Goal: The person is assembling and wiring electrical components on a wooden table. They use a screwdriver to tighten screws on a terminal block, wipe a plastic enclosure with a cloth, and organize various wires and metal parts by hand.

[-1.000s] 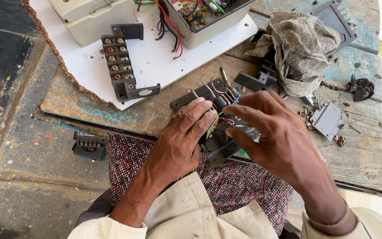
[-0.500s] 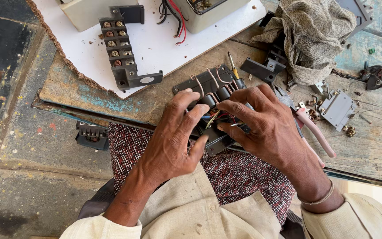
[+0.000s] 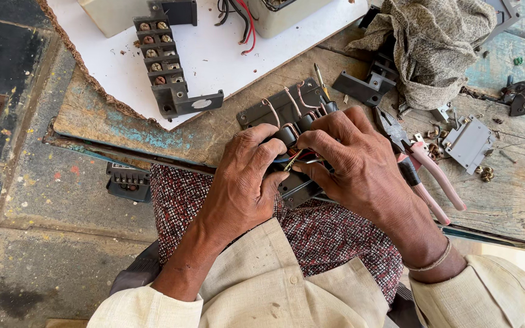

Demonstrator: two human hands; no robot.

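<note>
Head view: both hands' fingers [image 3: 311, 141] pinch the dark coil assembly [image 3: 287, 115] between them, long axis pointing away.

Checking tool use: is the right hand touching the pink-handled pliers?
Apart. The head view shows bare wood between the right hand and the pliers.

Nothing here by way of packages, signs or screens; no label can be made out either.

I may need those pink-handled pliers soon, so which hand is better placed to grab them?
Probably the right hand: the pliers lie on the wooden bench just beside it, while the left hand is on the far side of the black terminal part.
</note>
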